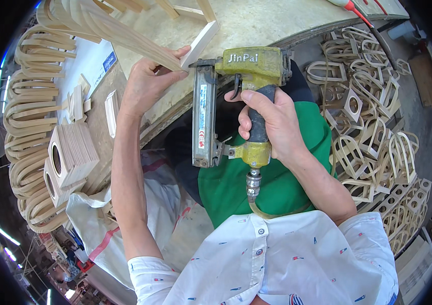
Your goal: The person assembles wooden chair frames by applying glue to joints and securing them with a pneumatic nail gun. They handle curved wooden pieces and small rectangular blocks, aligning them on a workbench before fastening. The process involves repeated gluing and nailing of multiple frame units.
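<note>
My right hand (275, 118) is wrapped around the black grip of a yellow-green air nail gun (253, 65), its index finger by the trigger. The gun's nose touches, or is very near, the corner where a curved wooden strip (117, 36) meets a short pale wooden crosspiece (202, 43). At that corner my left hand (145, 86) pinches the strip's end, thumb on the near side and fingers behind. The strip and crosspiece belong to a frame resting on the workbench (160, 109), its far part cut off by the top edge. An air hose (264, 212) runs from the gun's metal coupling.
Stacked U-shaped wooden strips (33, 124) line the left. Square wooden plates with round holes (73, 152) and loose slats (77, 104) lie nearer. A white sack (91, 216) hangs below the bench. Many wooden frames (373, 91) are heaped at right. A red-and-black tool (361, 15) lies top right.
</note>
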The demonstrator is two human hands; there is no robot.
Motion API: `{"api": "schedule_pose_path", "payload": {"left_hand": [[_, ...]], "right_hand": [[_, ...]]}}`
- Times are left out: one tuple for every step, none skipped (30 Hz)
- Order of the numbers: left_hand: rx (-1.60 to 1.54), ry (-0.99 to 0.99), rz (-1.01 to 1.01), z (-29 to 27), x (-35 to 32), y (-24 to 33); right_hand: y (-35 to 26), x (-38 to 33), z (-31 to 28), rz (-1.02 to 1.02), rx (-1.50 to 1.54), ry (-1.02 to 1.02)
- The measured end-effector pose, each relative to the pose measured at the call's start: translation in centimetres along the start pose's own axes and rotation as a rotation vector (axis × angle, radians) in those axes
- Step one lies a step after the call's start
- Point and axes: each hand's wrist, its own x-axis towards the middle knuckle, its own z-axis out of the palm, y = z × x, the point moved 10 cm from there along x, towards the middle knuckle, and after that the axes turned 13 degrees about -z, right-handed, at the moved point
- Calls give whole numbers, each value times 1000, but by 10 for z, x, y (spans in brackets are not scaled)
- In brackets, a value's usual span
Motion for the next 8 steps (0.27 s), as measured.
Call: {"api": "schedule_pose_path", "payload": {"left_hand": [[-8,13,15,0,-1,3],[-15,27,29,-1,-2,5],[-4,29,27,-1,-2,5],[7,30,25,-1,-2,4],[18,31,23,-1,-2,4],[32,33,16,-1,-1,3],[48,34,11,-2,-1,3],[63,35,7,-2,-1,3]], "right_hand": [[0,0,-1,3,4,9],[1,0,-2,6,9,17],[0,0,-1,4,8,17],[0,0,-1,1,8,17],[0,1,-1,-2,7,18],[1,0,-1,4,5,15],[1,1,-1,6,2,12],[2,1,-2,9,0,9]]}}
